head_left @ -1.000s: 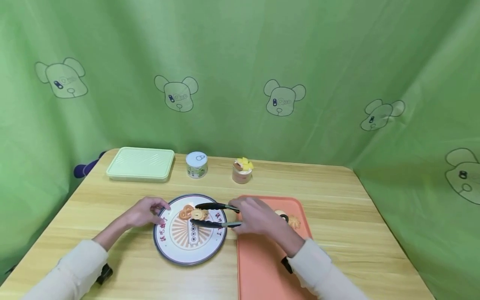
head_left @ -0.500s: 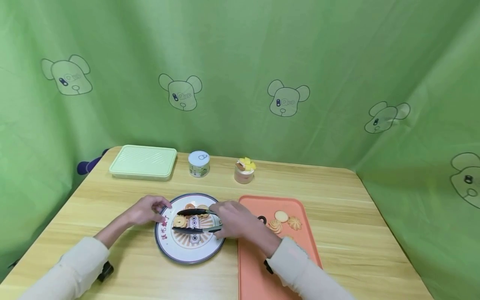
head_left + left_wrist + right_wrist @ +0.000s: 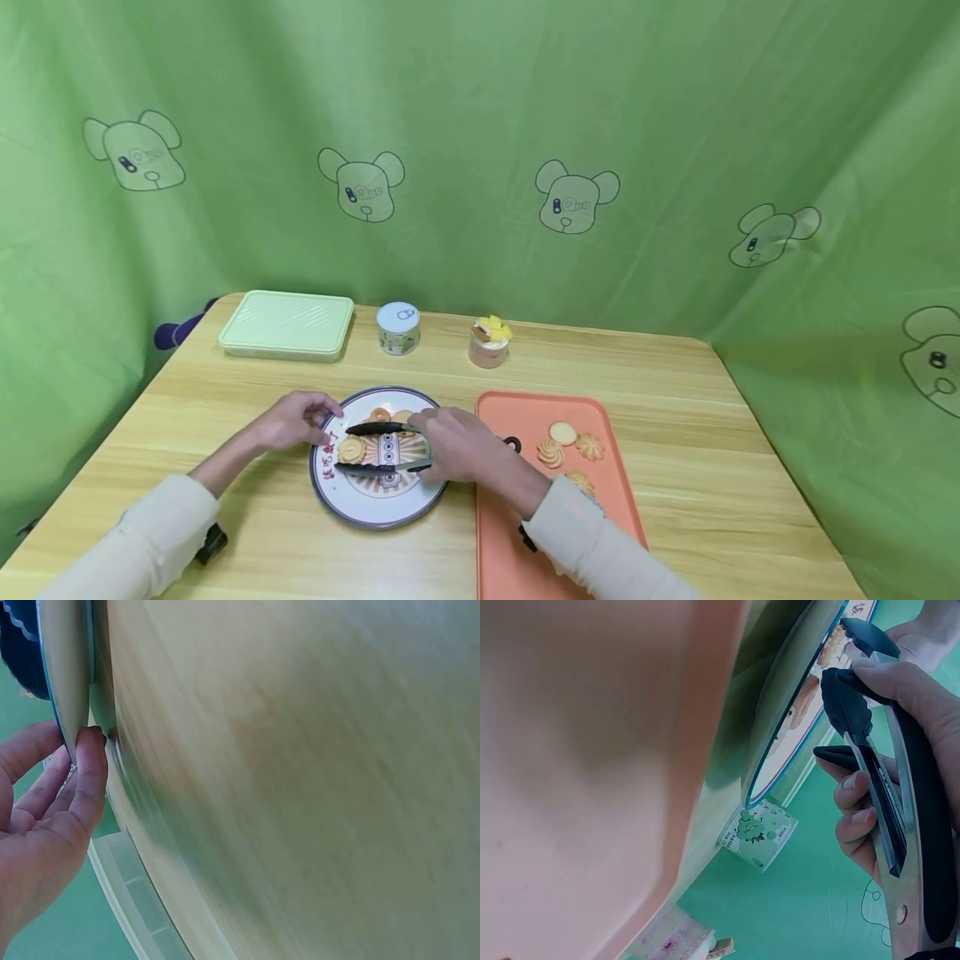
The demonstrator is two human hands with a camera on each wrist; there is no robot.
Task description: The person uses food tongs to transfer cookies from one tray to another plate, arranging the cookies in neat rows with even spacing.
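My left hand (image 3: 294, 421) pinches the left rim of a white plate (image 3: 382, 514) with a dark blue edge; the left wrist view shows thumb and fingers (image 3: 91, 772) on either side of the rim. My right hand (image 3: 461, 446) grips black-tipped metal tongs (image 3: 922, 825) above the plate. Their tips stand apart, one on each side of a round cookie (image 3: 351, 451) at the plate's left. Further back on the plate lie a brown cookie (image 3: 380, 414) and a pale one (image 3: 402, 417), partly hidden by the tongs.
Right of the plate, a coral tray (image 3: 498, 558) bears several cookies, among them a swirled one (image 3: 551, 454) and a dark ring (image 3: 513, 443). Along the back stand a pale green lidded box (image 3: 287, 323), a can (image 3: 397, 328) and a dessert cup (image 3: 489, 342).
My right hand has moved left with the tongs, carrying the round cookie from the plate's middle to its left side. The tong tips are now wider apart. My left hand stays at the rim.
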